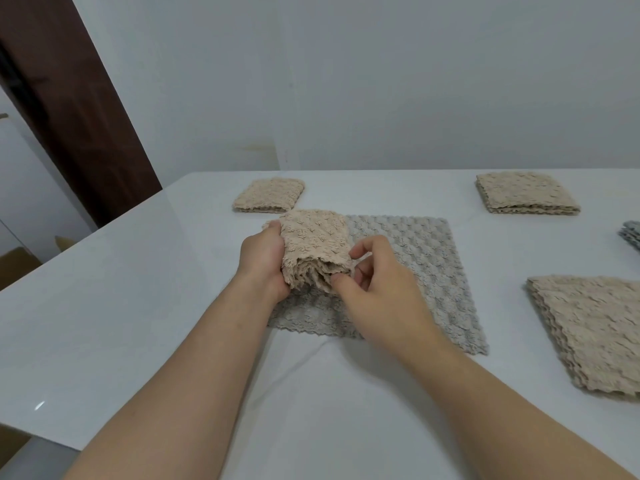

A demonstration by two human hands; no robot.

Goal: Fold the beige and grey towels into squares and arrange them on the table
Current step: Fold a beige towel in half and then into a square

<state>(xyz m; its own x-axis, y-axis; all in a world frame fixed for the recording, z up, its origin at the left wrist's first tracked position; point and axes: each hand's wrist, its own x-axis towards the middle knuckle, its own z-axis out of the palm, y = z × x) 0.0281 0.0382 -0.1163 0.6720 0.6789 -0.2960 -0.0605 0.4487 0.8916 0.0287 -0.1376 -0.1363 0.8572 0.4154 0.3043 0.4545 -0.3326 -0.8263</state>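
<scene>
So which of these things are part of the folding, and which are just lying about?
Part of it: beige towel in hand, flat grey towel under it, two folded beige squares, beige stack, grey cloth at right edge.
Lying about: brown door, cardboard box.

Middle beige towel (pixel 313 247): plain beige, nubby bubbled pile. Same beige and texture on far-left folded towel (pixel 268 195), far-right folded towel (pixel 523 192) and right-hand beige stack (pixel 595 327). Flat grey towel (pixel 408 271) pale grey, bubble-patterned; edge grey towel (pixel 632 233) darker blue-grey. Table (pixel 138 306) white, wall (pixel 346 81) off-white, door (pixel 69 98) dark brown.
</scene>
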